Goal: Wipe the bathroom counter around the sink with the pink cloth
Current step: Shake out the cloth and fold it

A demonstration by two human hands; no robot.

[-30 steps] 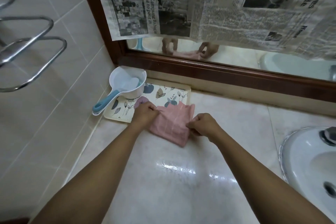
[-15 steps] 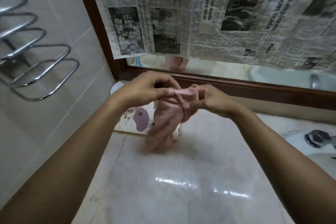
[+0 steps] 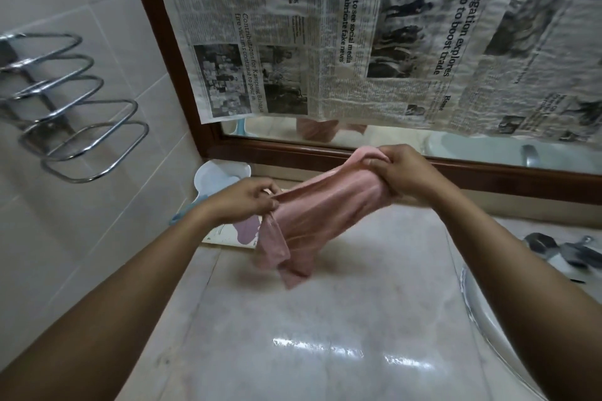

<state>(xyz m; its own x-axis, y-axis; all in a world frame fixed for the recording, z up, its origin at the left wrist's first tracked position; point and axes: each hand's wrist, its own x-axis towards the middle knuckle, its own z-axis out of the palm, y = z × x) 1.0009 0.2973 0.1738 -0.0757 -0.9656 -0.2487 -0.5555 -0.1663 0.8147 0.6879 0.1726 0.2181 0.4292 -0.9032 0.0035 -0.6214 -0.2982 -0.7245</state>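
Observation:
The pink cloth [image 3: 329,215] hangs in the air above the glossy marble counter [image 3: 293,335], stretched between both hands. My left hand [image 3: 241,202] pinches its lower left edge. My right hand [image 3: 400,176] grips its upper right end, held higher and nearer the mirror. Loose folds of the cloth droop below my left hand, just above the counter. The white sink [image 3: 482,312] curves along the right edge, partly hidden by my right forearm, with the chrome tap [image 3: 566,252] behind it.
A patterned tray [image 3: 234,233] lies in the back left corner with a white dipper [image 3: 216,177] on it. Chrome towel rails [image 3: 81,127] jut from the tiled left wall. A wood-framed mirror [image 3: 358,156] covered with newspaper [image 3: 374,36] runs along the back.
Both hands lifted the cloth off the counter and tray. They then moved apart, the right hand rising to the right, pulling the cloth out between them.

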